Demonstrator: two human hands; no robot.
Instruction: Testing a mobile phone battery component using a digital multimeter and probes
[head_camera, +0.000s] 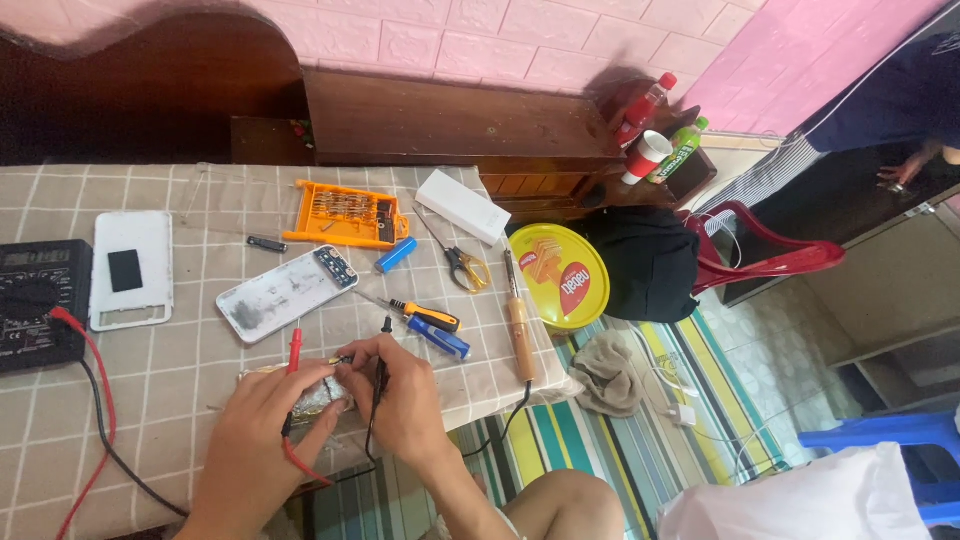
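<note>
At lower centre of the frame, both hands work over a small silver foil-wrapped flat pack (322, 392) lying on the grey checked tablecloth (190, 380). The left hand (262, 432) has its fingers curled and pinched around the red multimeter probe (294, 352), which stands nearly upright with its tip down at the pack's upper edge. The right hand (405, 395) pinches the black multimeter probe (382, 362) between thumb and forefinger, tip also down at the pack; the remaining fingers are folded in. Whether either tip actually touches metal cannot be told. The red lead (95, 400) and black lead (120, 462) run left across the cloth to the black multimeter (38, 300) at the left edge. Above the hands lies an opened white phone body (285, 292), and at upper left a white phone back cover (135, 268). At upper centre sit an orange screwdriver-bit tray (345, 215), a white rectangular power bank (462, 205), a blue cylindrical cell (396, 254) and yellow-handled scissors (462, 266). Just right of the hands lie an orange-and-black screwdriver (428, 315), a blue-handled screwdriver (438, 338) and a wooden-handled soldering iron (520, 335). A round yellow tin (558, 275) overhangs the table's right edge.
</note>
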